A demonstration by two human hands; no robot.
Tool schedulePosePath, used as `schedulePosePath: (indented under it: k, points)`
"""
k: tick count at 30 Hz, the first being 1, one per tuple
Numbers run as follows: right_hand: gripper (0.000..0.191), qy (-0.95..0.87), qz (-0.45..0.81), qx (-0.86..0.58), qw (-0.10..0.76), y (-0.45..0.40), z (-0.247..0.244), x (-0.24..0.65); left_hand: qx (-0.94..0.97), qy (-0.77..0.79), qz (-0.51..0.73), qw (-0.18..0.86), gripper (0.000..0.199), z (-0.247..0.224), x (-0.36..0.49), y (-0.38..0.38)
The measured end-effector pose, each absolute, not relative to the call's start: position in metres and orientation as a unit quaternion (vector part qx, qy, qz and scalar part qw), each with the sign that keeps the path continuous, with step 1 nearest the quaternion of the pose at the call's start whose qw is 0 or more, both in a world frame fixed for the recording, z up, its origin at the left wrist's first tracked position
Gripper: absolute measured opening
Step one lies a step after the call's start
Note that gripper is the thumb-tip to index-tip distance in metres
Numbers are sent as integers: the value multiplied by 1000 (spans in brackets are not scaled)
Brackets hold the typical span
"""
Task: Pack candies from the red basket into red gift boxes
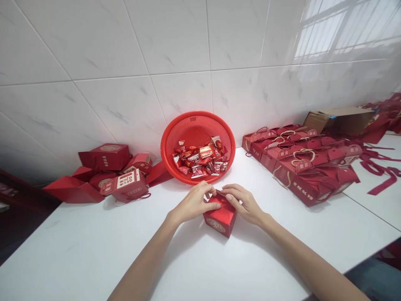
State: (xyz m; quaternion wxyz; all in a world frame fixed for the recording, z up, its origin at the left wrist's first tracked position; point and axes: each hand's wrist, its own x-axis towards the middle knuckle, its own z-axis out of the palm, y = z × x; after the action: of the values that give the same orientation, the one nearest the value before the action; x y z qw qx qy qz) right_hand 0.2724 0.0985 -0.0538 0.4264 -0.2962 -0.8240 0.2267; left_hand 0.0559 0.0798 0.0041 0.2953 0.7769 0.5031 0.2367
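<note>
A small red gift box (219, 215) with a round gold emblem on its front stands on the white table (94, 255), in front of me. My left hand (194, 202) grips it from the left, with the thumb lying across the top and the fingers bent at the back flap. From the other side my right hand (246, 205) presses its fingers and thumb on the top flap and the right edge. The flap between my hands is partly hidden by the fingers. Just behind the box, a round red plastic basket (194, 122) holds several wrapped candies (205, 154).
Several red boxes (130, 188) lie in a loose pile to the left. On the right stand rows of red gift boxes (282, 169) with cord handles. Beyond them are a cardboard box (338, 119) and dark red ribbons (384, 171). A tiled wall (181, 46) bounds the table's back.
</note>
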Motion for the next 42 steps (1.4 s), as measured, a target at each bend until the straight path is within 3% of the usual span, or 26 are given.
schedulePosePath:
  k: [6,12,16,22,33,42]
  points:
    - [38,-850,222,-273,392,99,-55,277,758,515,236,323,32,2,56,79]
    - [36,-869,194,-266,369,105,-61,279,813,423,203,345,19,1,54,85]
    - [36,-853,206,-288,384,106,-58,285,812,452,189,318,26,-1,56,87]
    - [64,-876,248,-291,293,104,-52,291,766,551,216,252,28,-7,58,86]
    - [54,-865,270,-312,285,106,-55,288,807,471,196,298,34,0,51,85]
    - [44,-818,165,-433,340,97,-61,276,773,515,292,229,30,-26,71,87]
